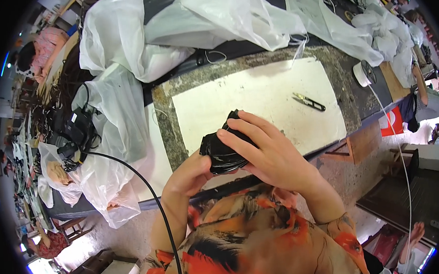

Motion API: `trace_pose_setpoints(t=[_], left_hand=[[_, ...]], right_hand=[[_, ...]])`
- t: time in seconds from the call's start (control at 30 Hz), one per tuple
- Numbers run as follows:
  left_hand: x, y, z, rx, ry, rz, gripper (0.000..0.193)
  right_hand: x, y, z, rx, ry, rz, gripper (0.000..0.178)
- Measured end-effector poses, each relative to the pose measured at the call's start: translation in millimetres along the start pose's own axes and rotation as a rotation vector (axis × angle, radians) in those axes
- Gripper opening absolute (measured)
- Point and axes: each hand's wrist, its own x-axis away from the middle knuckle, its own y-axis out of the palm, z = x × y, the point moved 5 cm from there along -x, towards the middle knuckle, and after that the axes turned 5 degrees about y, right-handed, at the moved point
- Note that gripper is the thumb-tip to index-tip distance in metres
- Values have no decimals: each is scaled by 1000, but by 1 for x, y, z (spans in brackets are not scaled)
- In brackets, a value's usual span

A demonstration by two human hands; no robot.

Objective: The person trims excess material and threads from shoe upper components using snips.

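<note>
As both grips point(189, 174) point(275, 151) hold apparent plastic point(224, 154), the board's edge point(336, 113) lies rightward.

From my end I can read no lettering: the small pale label point(74, 117) on the black device point(82, 128) and the white mark on the red sheet point(396, 119) are illegible.

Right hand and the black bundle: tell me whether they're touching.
Touching. The head view shows it plainly: the right hand's fingers lie across the upper face of the black bundle.
</note>
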Motion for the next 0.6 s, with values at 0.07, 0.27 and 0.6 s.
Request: trace_pose_setpoints(t=[0.07,0.27,0.6], left_hand=[[6,4,2,-11,51,-33,83],[7,13,27,-339,89,286,100],[-36,-13,46,-818,339,433,70]], right_hand=[[1,1,7,-128,48,35,80],[4,35,33,-988,378,45,103],[-18,80,52,-1618,777,130,80]])
